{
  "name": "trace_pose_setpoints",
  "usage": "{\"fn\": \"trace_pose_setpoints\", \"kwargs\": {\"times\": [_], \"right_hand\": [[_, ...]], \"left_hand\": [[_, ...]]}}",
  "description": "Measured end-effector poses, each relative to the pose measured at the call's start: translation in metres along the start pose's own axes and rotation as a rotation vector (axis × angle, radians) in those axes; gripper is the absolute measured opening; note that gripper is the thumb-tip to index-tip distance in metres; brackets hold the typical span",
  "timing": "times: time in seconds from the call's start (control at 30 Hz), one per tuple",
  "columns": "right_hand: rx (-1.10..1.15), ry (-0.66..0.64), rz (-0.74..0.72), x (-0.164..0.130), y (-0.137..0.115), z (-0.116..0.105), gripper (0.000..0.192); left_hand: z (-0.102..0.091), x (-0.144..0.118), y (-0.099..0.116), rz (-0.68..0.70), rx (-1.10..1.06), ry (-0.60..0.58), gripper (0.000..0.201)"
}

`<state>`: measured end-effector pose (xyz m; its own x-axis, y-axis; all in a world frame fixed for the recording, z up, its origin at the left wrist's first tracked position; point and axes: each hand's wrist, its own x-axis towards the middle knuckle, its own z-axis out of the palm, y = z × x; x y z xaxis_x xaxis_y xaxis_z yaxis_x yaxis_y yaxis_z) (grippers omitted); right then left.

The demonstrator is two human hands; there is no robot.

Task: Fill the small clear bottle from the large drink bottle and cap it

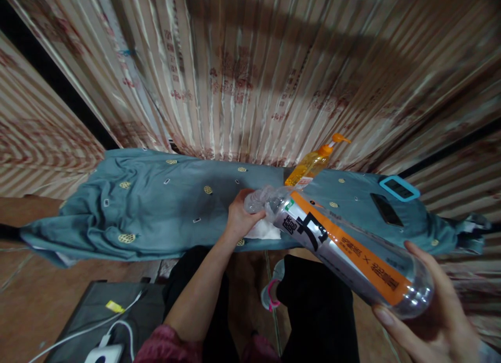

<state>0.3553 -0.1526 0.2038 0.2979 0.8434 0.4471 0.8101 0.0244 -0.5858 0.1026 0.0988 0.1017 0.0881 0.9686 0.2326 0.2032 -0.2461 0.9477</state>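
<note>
A large clear plastic bottle (344,243) with an orange and silver label lies slantwise across my front, above the cloth-covered table. My right hand (434,305) grips its base end, thumb on the near side and fingers on the far side. At the other end, my left hand (245,214) is closed around the clear neck end (264,198); a cap cannot be made out there. Just below that end, a white tissue or cloth (266,230) rests on the table. Behind the bottle stands an orange pump bottle (309,164) with yellow-orange liquid.
Grey-blue cloth with pineapple prints covers the narrow table (183,206). A dark phone (385,209) and a blue-rimmed device (399,188) lie on its right part. Patterned curtains (242,81) hang behind. At lower left, a white charger-like box (105,354) with cables sits on a dark surface.
</note>
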Motion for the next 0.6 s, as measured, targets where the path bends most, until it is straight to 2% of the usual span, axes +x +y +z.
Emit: {"fn": "trace_pose_setpoints", "kwargs": {"times": [0.2,0.47,0.6], "right_hand": [[-0.05,-0.015,0.01,-0.001,0.0,-0.003,0.101],[-0.07,0.036,-0.02,0.029,-0.044,0.02,0.107],[-0.066,0.024,-0.015,0.025,-0.035,0.016,0.107]], "left_hand": [[-0.001,0.0,0.003,0.01,-0.002,0.003,0.052],[0.0,0.0,0.003,0.019,0.021,0.002,0.055],[0.0,0.0,0.002,0.006,0.013,-0.01,0.056]]}}
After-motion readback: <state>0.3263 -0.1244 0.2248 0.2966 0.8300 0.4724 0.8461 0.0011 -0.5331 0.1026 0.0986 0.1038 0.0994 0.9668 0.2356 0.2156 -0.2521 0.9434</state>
